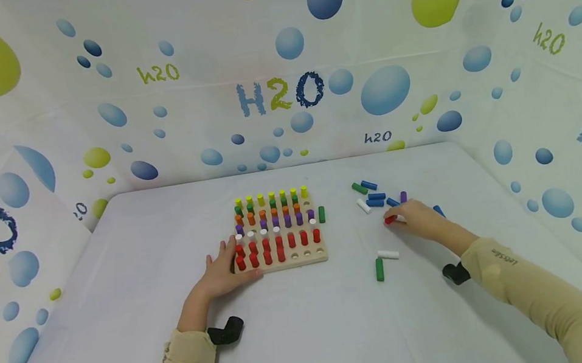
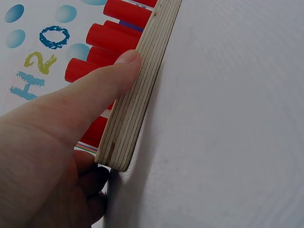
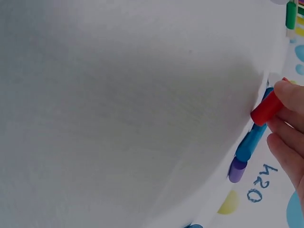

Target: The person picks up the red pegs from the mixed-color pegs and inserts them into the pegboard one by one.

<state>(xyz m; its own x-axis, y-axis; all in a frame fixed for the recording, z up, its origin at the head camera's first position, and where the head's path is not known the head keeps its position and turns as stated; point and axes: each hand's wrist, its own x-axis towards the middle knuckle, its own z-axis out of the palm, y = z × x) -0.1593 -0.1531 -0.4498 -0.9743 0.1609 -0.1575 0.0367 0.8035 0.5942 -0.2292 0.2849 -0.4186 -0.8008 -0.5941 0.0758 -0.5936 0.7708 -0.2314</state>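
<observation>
A wooden pegboard [image 1: 301, 260] carries rows of yellow, green, orange, purple, white and red pegs. Several holes at the right of its front row are bare. At the board's front left corner, my left hand [image 1: 221, 273] holds it, thumb [image 2: 128, 61] against the front edge and fingers by the left side. Its lower fingers are partly hidden in the left wrist view. To the right of the board, my right hand [image 1: 412, 219] pinches a red peg [image 3: 267, 109] between thumb and fingers. Blue pegs [image 3: 249, 143] lie just beyond it.
Loose blue pegs [image 1: 375, 203], a green peg [image 1: 360, 188], a white peg [image 1: 363, 206] and a purple peg [image 1: 403, 196] lie near the right hand. Closer in are another white peg [image 1: 388, 254] and green peg [image 1: 379, 270]. One green peg [image 1: 322, 214] is beside the board.
</observation>
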